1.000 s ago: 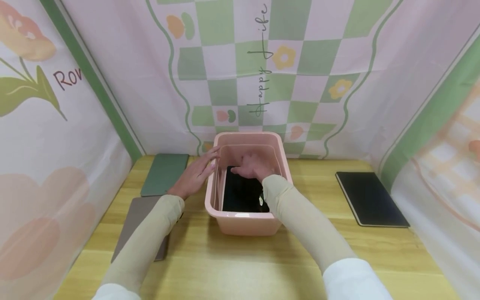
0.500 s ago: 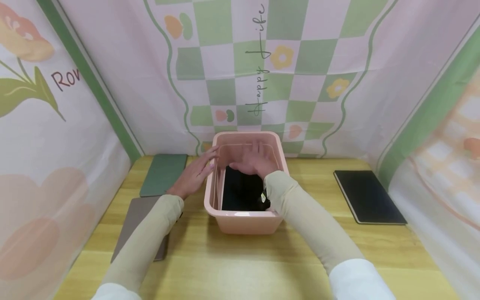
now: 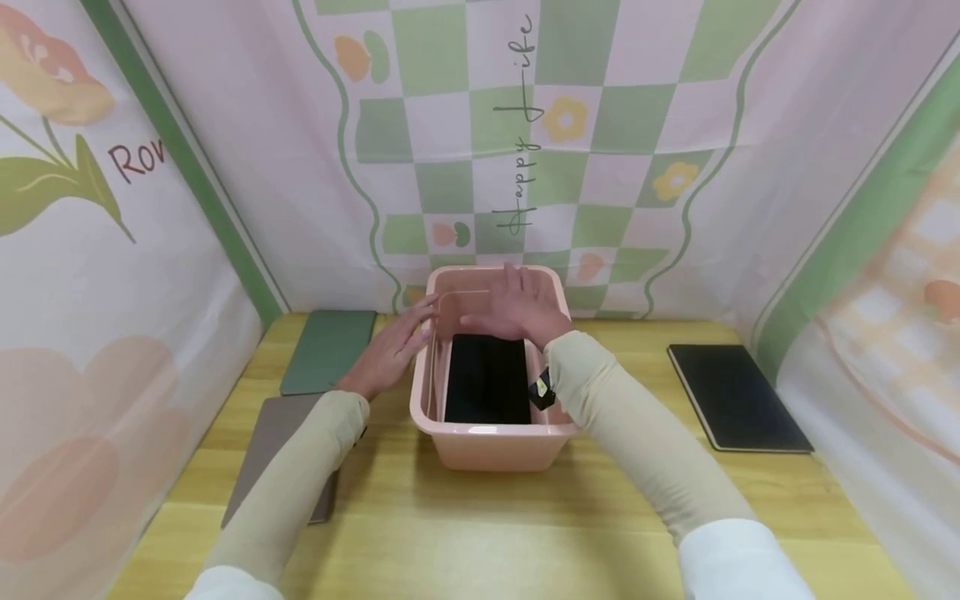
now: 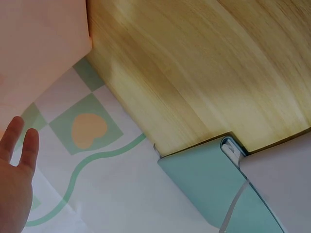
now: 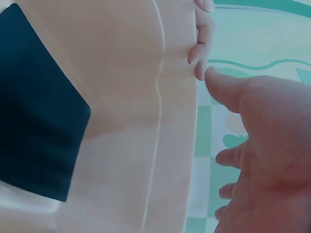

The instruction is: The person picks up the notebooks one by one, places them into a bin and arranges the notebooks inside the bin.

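Observation:
A pink plastic basin [image 3: 491, 450] stands at the back middle of the wooden table. Inside it lies a flat black notebook [image 3: 487, 379], whose corner also shows as a dark shape [image 5: 39, 111] in the right wrist view. My right hand [image 3: 521, 308] is over the basin's far right part, fingers spread and holding nothing. My left hand [image 3: 386, 350] rests at the basin's left rim with its fingers extended; two of its fingers [image 4: 29, 150] show in the left wrist view.
A green notebook [image 3: 327, 350] lies left of the basin, with a grey-brown notebook [image 3: 277, 433] in front of it, partly under the left forearm. Another black notebook [image 3: 738, 396] lies at the right. Printed cloth [image 3: 495, 125] hangs behind the table.
My right hand has risen from low inside the basin and shifted a little right, its fingers spreading, so more of the black notebook shows. The left hand has stayed at the rim.

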Demonstrator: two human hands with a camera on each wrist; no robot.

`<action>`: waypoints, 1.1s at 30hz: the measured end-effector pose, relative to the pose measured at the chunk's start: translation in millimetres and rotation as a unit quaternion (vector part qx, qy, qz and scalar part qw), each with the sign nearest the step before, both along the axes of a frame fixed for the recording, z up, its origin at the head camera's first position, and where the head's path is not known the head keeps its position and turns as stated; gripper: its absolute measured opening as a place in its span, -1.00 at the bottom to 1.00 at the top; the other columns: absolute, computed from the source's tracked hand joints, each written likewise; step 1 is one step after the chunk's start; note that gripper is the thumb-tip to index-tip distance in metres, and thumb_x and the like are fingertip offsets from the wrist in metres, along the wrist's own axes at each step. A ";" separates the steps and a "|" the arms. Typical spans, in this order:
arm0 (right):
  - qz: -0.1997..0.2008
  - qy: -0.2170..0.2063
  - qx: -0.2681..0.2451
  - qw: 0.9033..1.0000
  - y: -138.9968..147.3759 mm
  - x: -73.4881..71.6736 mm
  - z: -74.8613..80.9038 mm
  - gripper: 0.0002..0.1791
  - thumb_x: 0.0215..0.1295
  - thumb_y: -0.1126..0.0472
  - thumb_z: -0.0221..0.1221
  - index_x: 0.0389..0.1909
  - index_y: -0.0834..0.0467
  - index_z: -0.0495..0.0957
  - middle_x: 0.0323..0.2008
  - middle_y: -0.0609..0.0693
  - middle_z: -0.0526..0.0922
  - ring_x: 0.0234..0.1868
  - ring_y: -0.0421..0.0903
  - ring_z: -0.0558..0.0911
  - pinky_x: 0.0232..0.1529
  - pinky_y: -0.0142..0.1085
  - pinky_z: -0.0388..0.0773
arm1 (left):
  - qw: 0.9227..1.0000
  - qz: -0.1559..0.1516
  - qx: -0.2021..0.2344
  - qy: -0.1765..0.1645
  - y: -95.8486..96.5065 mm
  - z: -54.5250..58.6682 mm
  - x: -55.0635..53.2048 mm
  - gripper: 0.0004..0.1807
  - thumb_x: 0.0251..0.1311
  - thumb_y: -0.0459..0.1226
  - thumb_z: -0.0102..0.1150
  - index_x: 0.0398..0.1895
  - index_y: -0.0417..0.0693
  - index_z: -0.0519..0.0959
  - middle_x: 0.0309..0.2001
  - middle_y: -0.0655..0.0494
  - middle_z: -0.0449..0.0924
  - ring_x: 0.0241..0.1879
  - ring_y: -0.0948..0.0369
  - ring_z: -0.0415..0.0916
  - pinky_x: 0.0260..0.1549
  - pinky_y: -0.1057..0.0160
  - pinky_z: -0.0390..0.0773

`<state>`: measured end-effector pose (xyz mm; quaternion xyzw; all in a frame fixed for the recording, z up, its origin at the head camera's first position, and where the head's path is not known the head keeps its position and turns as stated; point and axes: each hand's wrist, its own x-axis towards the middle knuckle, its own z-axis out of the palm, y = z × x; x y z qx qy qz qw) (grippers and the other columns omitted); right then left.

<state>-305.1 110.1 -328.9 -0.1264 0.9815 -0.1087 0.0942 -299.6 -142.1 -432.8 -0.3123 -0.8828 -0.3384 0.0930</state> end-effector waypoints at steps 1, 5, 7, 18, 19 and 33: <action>0.005 0.003 0.002 1.000 0.6 1.3 2.6 0.18 0.29 -0.51 0.03 0.64 0.17 -0.13 0.66 0.26 -0.33 0.66 0.27 -0.26 0.58 0.32 -0.19 | 1.000 0.000 0.000 -0.001 0.0 -0.2 -0.1 -0.49 0.63 0.07 -0.37 0.53 0.31 0.23 0.66 0.32 -0.02 0.61 0.14 0.06 0.54 -0.10 0.16; 0.035 0.023 0.024 0.999 3.3 6.4 10.5 0.11 0.35 -0.46 0.02 0.65 0.13 -0.13 0.66 0.25 -0.36 0.66 0.28 -0.33 0.58 0.34 -0.24 | 1.000 0.006 -0.001 -0.006 0.7 -1.4 0.0 -0.49 0.63 0.09 -0.38 0.54 0.34 0.22 0.65 0.39 -0.04 0.61 0.15 0.05 0.54 -0.10 0.16; 0.047 0.038 0.048 0.997 4.6 5.3 11.2 0.07 0.37 -0.46 0.01 0.65 0.08 -0.10 0.66 0.23 -0.36 0.66 0.27 -0.32 0.58 0.34 -0.24 | 1.000 0.009 0.000 -0.011 1.3 -1.1 0.5 -0.49 0.62 0.10 -0.38 0.53 0.34 0.23 0.65 0.44 -0.05 0.61 0.17 0.05 0.55 -0.09 0.15; 0.075 0.098 0.081 0.989 12.2 8.9 22.6 0.07 0.30 -0.58 -0.07 0.66 -0.09 -0.10 0.68 0.12 -0.33 0.67 0.26 -0.30 0.54 0.40 -0.29 | 1.000 0.011 0.012 -0.015 1.9 -1.7 0.9 -0.52 0.62 0.11 -0.37 0.48 0.37 0.27 0.64 0.41 -0.01 0.61 0.26 0.03 0.56 -0.05 0.14; 0.078 0.098 0.077 0.989 13.3 9.7 23.4 0.07 0.30 -0.58 -0.08 0.66 -0.10 -0.10 0.68 0.12 -0.33 0.67 0.26 -0.30 0.54 0.41 -0.29 | 1.000 0.011 0.012 -0.017 2.1 -2.1 1.0 -0.52 0.62 0.11 -0.37 0.48 0.39 0.27 0.64 0.41 -0.01 0.61 0.27 0.02 0.56 -0.05 0.14; 0.118 0.110 0.087 0.983 32.6 10.9 28.9 0.09 0.29 -0.62 -0.13 0.67 -0.18 -0.24 0.68 0.10 -0.35 0.66 0.29 -0.31 0.54 0.41 -0.30 | 1.000 0.014 0.013 -0.025 3.7 -1.5 1.1 -0.50 0.61 0.14 -0.40 0.49 0.37 0.26 0.64 0.47 -0.03 0.62 0.24 0.00 0.56 -0.07 0.13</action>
